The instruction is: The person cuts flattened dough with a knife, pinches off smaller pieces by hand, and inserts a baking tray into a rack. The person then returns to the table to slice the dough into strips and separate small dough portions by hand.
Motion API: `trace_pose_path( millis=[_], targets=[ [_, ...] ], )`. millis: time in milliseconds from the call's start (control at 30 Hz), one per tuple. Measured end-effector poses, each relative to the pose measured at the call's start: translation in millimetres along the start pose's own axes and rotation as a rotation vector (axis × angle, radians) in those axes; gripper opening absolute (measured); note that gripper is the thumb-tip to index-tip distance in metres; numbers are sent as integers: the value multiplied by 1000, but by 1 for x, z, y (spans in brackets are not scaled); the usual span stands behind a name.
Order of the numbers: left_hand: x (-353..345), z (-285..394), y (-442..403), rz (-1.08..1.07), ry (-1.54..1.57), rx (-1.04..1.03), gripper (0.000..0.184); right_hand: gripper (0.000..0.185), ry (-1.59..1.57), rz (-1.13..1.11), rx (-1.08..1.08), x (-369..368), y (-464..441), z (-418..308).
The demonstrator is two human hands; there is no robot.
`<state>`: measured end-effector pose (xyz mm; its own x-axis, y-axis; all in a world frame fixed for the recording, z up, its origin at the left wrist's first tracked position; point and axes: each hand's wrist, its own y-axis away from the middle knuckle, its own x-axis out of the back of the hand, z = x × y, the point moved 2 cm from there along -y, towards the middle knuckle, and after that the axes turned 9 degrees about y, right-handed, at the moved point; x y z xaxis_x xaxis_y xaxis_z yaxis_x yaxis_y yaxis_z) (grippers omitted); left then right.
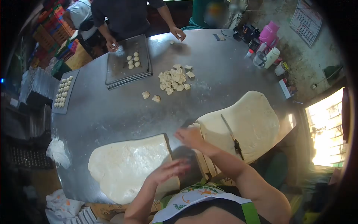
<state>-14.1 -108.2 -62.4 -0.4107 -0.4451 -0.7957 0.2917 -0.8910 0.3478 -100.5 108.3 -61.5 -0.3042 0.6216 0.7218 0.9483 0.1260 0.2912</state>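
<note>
Left fingers (180, 170), right fingers (181, 135) blurred, cannot tell if spread; right forearm (231, 163) hides part of dough slab (254, 121).

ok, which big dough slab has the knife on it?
The right slab: the knife lies across it. The left slab has no knife.
</note>
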Motion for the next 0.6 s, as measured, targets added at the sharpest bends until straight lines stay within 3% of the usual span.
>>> trace_pose_path(
  millis=[67, 100, 167, 233, 267, 333, 400, 433, 500, 533, 600],
  targets=[
    [-15, -24, 22, 20, 96, 53, 65, 40, 283, 176, -112, 6, 11, 20],
    [-24, -28, 26, 127, -31, 6, 61, 40, 277, 184, -82, 6, 13, 30],
    [-42, -34, 36, 368, -282, -117, 54, 46, 677, 157, -28, 1, 5, 48],
    [-49, -44, 27, 476, -367, -226, 56, 39, 797, 187, 43, -18, 0, 58],
    [-55, -49, 23, 546, -440, -285, 57, 35, 784, 253, 192, -20, 8, 53],
    [-78, -57, 14, 682, -527, -268, 65, 28, 683, 257, 486, -44, 20, 67],
    [-60, -96, -7, 877, -927, -283, 68, 20, 394, 68, 835, -67, 48, 73],
    [-59, -105, -19, 909, -925, -322, 68, 14, 123, 19, 773, -43, 103, 37],
    [-68, -119, -44, 698, -1204, -914, 63, 16, -99, -152, 821, -6, 181, -18],
    [-65, -130, -57, 712, -1201, -926, 63, 23, -129, -218, 882, 21, 215, -39],
    [-62, -149, -79, 598, -1503, -975, 56, 24, -271, -215, 1009, 80, 261, -63]
  ],
)
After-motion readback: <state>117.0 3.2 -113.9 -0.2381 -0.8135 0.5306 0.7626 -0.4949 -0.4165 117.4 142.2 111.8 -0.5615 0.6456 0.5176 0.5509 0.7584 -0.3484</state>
